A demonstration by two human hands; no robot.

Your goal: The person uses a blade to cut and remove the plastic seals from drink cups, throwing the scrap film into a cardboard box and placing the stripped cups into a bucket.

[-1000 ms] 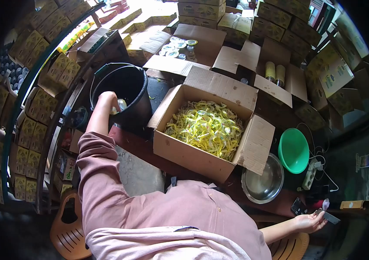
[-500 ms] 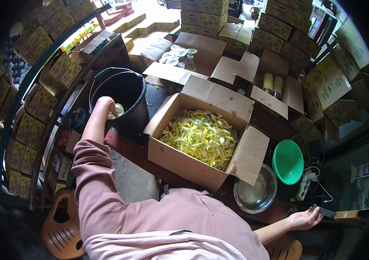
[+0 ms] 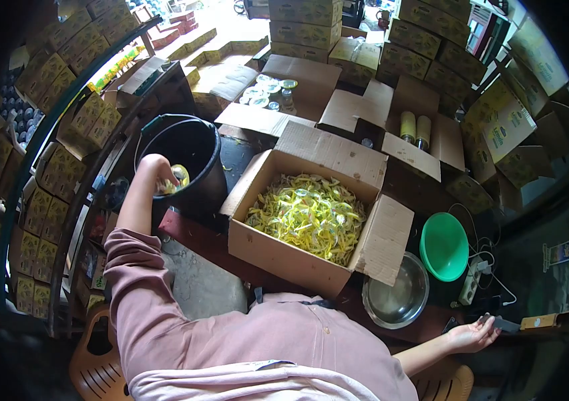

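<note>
yellow-and-clear item (image 3: 180, 175) sits in the grip of the left hand (image 3: 157, 171), at the near side of the mouth of a black bucket (image 3: 208, 190); whether it is a cup, a bottle or a wrapper is too small to tell, and the fingers are partly hidden by the hand's own back. the right hand (image 3: 474, 335) is turned palm up well apart from it, fingertips curled on a dark flat piece (image 3: 506, 325) near a small yellow-orange box (image 3: 539, 322). between the two arms, on the reddish-brown table (image 3: 198, 236), stands an open cardboard box (image 3: 284, 256) heaped with yellow strips (image 3: 308, 217), its right flap overlapping a metal bowl (image 3: 395, 299) in view. a green plastic bowl (image 3: 444, 247) is just beside the metal one, with a white power strip (image 3: 470, 287) near it. beyond the cardboard box, clear jars (image 3: 268, 91) and two yellow cylinders (image 3: 415, 128) stand in separate open cartons
</note>
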